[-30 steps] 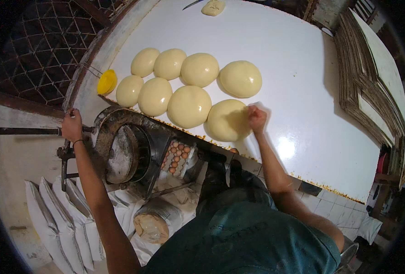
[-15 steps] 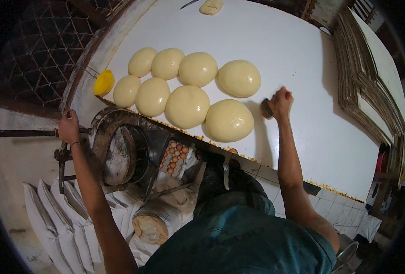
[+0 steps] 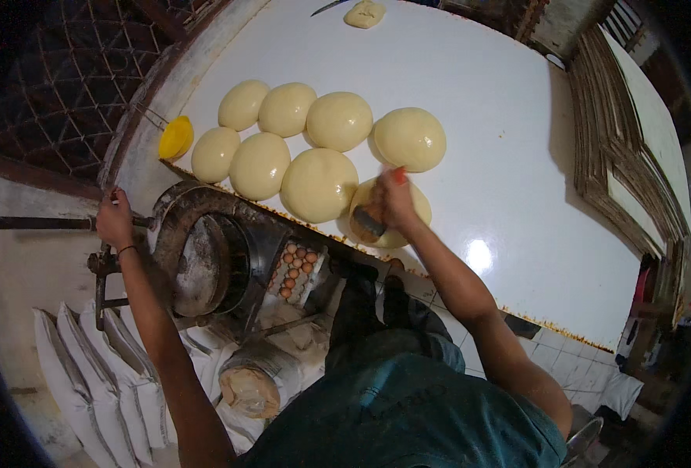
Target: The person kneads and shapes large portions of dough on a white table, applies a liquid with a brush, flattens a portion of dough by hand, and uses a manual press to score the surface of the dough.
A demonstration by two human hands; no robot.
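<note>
My right hand (image 3: 396, 204) grips a short brush (image 3: 370, 225) with a dark head and a bit of red at the handle's end. The brush is over the nearest right dough ball (image 3: 417, 209), which hand and brush partly cover; I cannot tell how firmly it touches. Several other smooth, shiny dough balls lie in two rows, such as the large one (image 3: 319, 186) beside it and another (image 3: 410, 139) behind. At the far left, my left hand (image 3: 114, 220) is closed round a dark metal bar (image 3: 33, 223) of the machine (image 3: 175, 222).
A yellow bowl (image 3: 176, 138) sits at the white table's (image 3: 509, 203) left corner. Stacked boards (image 3: 622, 148) stand at the right. A dough piece (image 3: 365, 13) and a blade (image 3: 329, 7) lie at the far edge. Eggs (image 3: 293, 273) and white sacks (image 3: 88, 382) are below.
My right hand has swung left with the brush, from the bare tabletop to over the nearest right dough ball. The left hand stays on the bar.
</note>
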